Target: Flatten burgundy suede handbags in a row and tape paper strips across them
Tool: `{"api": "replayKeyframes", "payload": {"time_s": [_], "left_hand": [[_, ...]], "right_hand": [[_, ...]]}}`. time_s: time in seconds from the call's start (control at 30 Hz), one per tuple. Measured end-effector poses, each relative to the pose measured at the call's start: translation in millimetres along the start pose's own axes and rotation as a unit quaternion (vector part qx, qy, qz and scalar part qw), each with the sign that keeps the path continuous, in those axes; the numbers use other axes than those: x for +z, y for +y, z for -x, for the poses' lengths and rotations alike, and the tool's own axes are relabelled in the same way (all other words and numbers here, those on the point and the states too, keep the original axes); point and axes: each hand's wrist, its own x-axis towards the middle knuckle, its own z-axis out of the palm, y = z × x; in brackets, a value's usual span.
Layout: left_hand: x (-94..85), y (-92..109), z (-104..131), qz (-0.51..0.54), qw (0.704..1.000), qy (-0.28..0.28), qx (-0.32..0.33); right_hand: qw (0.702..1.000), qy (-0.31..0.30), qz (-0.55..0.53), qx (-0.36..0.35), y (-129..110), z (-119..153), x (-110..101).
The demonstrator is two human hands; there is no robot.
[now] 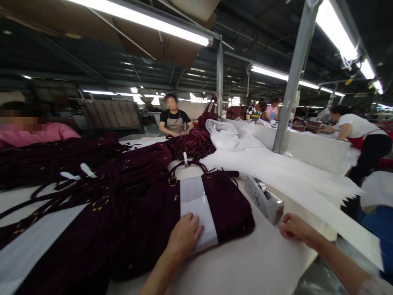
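A dark maroon handbag [227,200] lies on the white table in front of me, with a white paper band [196,194] around its middle. My left hand [185,233] rests on the lower part of that band, fingers stretched out and thumb apart. To the right of the bag sits a grey tape dispenser [260,196]. Close by its front end is my right hand [296,227], its fingers curled and pressed together. Whether a piece of tape is between those fingers is too small to see. The bag's handles, with a white tag [185,159], stand up behind it.
More maroon bags [129,172] are heaped along the left. White sheets [285,172] spread across the table's right side, near a clear plastic bag [222,135]. A metal post [294,78] rises at the right. Several people work nearby, one across the table [174,119].
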Motion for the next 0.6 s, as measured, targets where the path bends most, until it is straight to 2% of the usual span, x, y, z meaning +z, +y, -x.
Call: {"api": "replayKeyframes", "payload": {"time_s": [0.07,0.13,0.2,0.27,0.33,0.43,0.5,0.6], "left_hand": [[-1.8,1.9,7.1,0.011,1.0,-0.007,0.0],[-0.1,2.7,11.9,0.018,1.0,-0.007,-0.006],[4.6,2.1,14.7,0.02,1.0,-0.006,-0.015],[10.5,1.4,17.1,0.024,1.0,-0.001,-0.016],[15.7,1.4,19.7,0.025,0.999,0.006,-0.021],[19.0,2.5,23.2,0.029,0.999,0.002,-0.037],[17.8,2.4,24.7,0.04,0.998,-0.008,-0.041],[13.3,-1.4,24.9,0.053,0.998,-0.016,-0.043]], "right_hand": [[0.994,-0.09,-0.05,-0.038,-22.2,10.6,17.8],[0.97,-0.207,-0.095,-0.09,-63.6,20.1,41.1],[0.935,-0.31,-0.116,-0.13,-112.6,25.3,76.3],[0.904,-0.367,-0.139,-0.17,-155.4,20.6,124.4],[0.896,-0.363,-0.164,-0.194,-182.2,2.2,178.8],[0.925,-0.294,-0.164,-0.179,-190.8,-42.1,251.2],[0.942,-0.248,-0.151,-0.168,-183.9,-70.4,283.8],[0.951,-0.219,-0.131,-0.174,-169.8,-97.6,307.7]]}}
